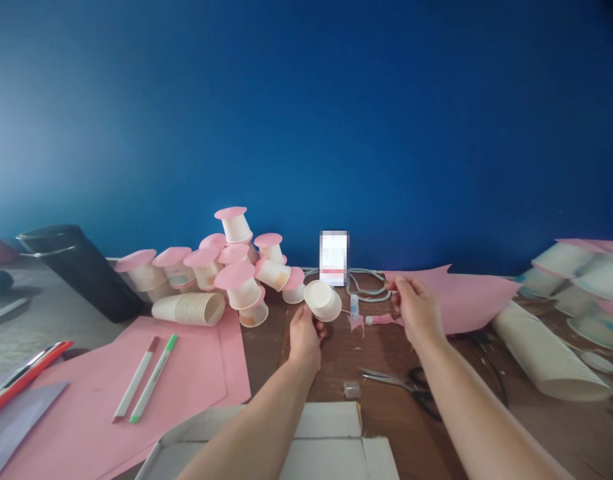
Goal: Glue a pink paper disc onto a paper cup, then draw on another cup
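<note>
My left hand is closed around the lower side of a white paper cup, which is tilted over the table. My right hand has its fingers pinched at the left edge of a pink paper sheet; the sheet spreads out behind the hand. Between my hands lie a small glue bottle and pink paper scraps. Scissors with black handles lie below my right wrist, partly hidden by the forearm. A small clear block sits to their left.
White cups topped with pink discs stand piled at left. Nested cups, two markers and a red cutter lie near pink sheets. A dark tumbler leans left; another cup stack lies right.
</note>
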A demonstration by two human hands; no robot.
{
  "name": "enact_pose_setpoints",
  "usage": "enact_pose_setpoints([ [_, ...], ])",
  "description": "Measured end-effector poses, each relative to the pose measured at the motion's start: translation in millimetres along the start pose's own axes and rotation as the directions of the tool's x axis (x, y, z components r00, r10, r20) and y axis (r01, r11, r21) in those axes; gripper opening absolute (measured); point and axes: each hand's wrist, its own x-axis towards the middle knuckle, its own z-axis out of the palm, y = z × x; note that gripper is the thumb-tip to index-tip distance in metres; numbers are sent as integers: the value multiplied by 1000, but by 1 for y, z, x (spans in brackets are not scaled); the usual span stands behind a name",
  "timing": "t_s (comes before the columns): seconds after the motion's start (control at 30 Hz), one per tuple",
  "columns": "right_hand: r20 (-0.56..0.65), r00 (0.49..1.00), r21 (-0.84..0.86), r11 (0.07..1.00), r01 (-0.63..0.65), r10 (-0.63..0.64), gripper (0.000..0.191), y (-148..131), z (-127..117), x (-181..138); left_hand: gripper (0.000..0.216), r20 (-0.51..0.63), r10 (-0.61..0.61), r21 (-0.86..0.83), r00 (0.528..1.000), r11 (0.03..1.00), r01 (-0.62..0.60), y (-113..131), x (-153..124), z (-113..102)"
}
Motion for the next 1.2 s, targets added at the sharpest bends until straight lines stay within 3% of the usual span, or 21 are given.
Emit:
enact_pose_setpoints([
  [0.1,27,998,-314,947,59,-54,27,4,-23,22,21,3,16,38,1000,999,-16,-2,1,0],
  [0.2,161,984,-609,778,155,-69,28,9,-33,28,24,11,33,62,999,998,-33,-4,0,0],
  [0.33,320,947,-798,534,280,-19,46,12,-24,24,25,28,49,111,998,992,-52,-7,0,-2],
  [0.43,407,913,-842,388,375,2,54,16,-16,24,23,54,68,169,996,983,-76,-9,1,-3],
  [0.57,494,869,-798,386,463,-21,61,24,-13,29,22,73,81,205,994,974,-94,-11,2,-4],
  [0.77,420,900,-837,335,433,-112,53,17,-14,29,27,59,66,210,996,975,-77,-12,4,-4],
  [0.9,485,874,-832,315,457,11,64,16,-9,31,27,78,73,223,994,971,-89,-13,4,-4],
  [1.2,533,842,-834,219,506,88,84,21,-2,40,23,82,65,226,995,971,-82,-14,5,-4],
])
